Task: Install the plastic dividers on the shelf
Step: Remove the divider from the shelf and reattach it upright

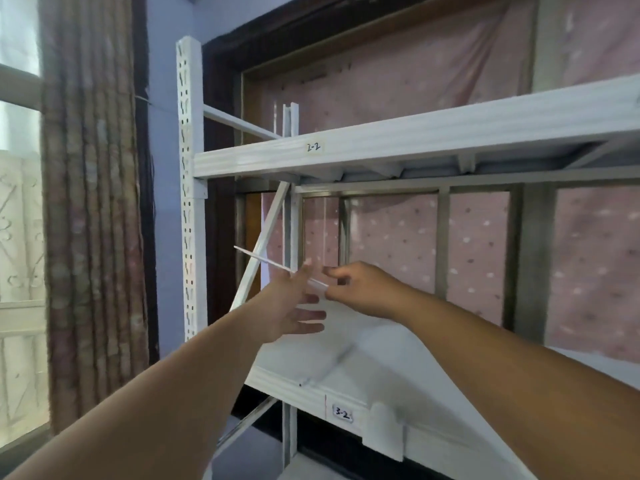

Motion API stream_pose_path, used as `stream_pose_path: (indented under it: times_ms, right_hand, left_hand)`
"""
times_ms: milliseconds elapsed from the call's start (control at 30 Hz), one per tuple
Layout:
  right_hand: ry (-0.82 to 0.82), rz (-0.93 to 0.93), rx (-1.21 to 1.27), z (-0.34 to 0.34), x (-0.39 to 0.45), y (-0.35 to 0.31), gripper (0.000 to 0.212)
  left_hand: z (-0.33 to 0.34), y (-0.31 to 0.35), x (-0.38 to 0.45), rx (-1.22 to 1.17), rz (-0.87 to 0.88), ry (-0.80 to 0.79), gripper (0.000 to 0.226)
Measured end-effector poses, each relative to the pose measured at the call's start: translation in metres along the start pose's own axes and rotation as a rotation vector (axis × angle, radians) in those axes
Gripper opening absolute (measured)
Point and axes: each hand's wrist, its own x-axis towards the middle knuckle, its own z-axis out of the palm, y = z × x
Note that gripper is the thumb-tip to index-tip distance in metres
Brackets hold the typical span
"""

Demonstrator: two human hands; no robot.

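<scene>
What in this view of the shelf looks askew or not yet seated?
The clear plastic divider, held between both hands above the lower shelf, sits tilted, its far end poking left past the diagonal brace; it isn't seated upright yet.

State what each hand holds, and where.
Right hand pinches the clear divider at its near top edge; left hand is open against it.
</scene>
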Motion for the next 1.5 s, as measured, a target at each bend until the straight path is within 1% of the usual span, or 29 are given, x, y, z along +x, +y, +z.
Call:
stream_pose_path:
  times_ms: [67, 167, 233, 267, 300, 367, 433, 500, 567, 633, 767, 833, 900, 967, 1033, 1233, 1500]
  right_hand:
    - [-0.026, 0.046, 0.085, -0.016, -0.011, 0.008, 0.056]
    - [-0.119, 0.109, 0.269, -0.036, -0.029, 0.024, 0.060]
    - [-0.097, 0.145, 0.333, -0.048, -0.042, 0.034, 0.069]
    - [-0.060, 0.157, 0.374, -0.055, -0.050, 0.040, 0.070]
    - [-0.022, 0.164, 0.422, -0.063, -0.058, 0.046, 0.066]
    - [0.031, 0.173, 0.478, -0.080, -0.078, 0.058, 0.055]
    - [0.084, 0.189, 0.516, -0.098, -0.100, 0.073, 0.050]
    - [0.129, 0.198, 0.577, -0.112, -0.118, 0.085, 0.051]
    - [0.154, 0.206, 0.618, -0.125, -0.143, 0.096, 0.057]
    - [0.161, 0.194, 0.611, -0.137, -0.170, 0.105, 0.060]
    - [0.229, 0.189, 0.544, -0.153, -0.217, 0.130, 0.042]
    - [0.257, 0.209, 0.521, -0.156, -0.234, 0.136, 0.044]
    - [0.263, 0.220, 0.511, -0.156, -0.250, 0.139, 0.053]
    - [0.264, 0.212, 0.497, -0.153, -0.263, 0.144, 0.058]
    - [0.283, 0.205, 0.475, -0.149, -0.271, 0.147, 0.059]
    - [0.347, 0.161, 0.458, -0.130, -0.288, 0.152, 0.062]
    - [0.402, 0.130, 0.419, -0.111, -0.305, 0.159, 0.062]
  left_hand:
    - [0.032, 0.000, 0.000, -0.141, 0.046, -0.068, 0.057]
    - [0.081, 0.002, -0.005, -0.260, 0.115, -0.195, 0.053]
    - [0.111, 0.006, -0.010, -0.299, 0.132, -0.243, 0.059]
    - [0.125, 0.007, -0.012, -0.317, 0.129, -0.281, 0.062]
    - [0.137, 0.009, -0.013, -0.331, 0.128, -0.336, 0.062]
    - [0.157, 0.009, -0.014, -0.312, 0.156, -0.450, 0.060]
    - [0.178, 0.008, -0.014, -0.279, 0.180, -0.524, 0.060]
    - [0.199, 0.005, -0.014, -0.212, 0.220, -0.561, 0.062]
    - [0.224, 0.000, -0.019, -0.152, 0.264, -0.593, 0.063]
    - [0.251, -0.007, -0.025, -0.130, 0.292, -0.642, 0.063]
    - [0.297, -0.025, -0.037, -0.094, 0.364, -0.767, 0.072]
    - [0.310, -0.034, -0.041, -0.080, 0.394, -0.798, 0.075]
    - [0.321, -0.047, -0.048, -0.075, 0.415, -0.831, 0.076]
    - [0.330, -0.057, -0.052, -0.065, 0.429, -0.857, 0.073]
    - [0.334, -0.064, -0.055, -0.061, 0.440, -0.877, 0.073]
    - [0.332, -0.081, -0.066, -0.059, 0.470, -0.920, 0.085]
    - [0.329, -0.103, -0.078, -0.059, 0.531, -0.934, 0.083]
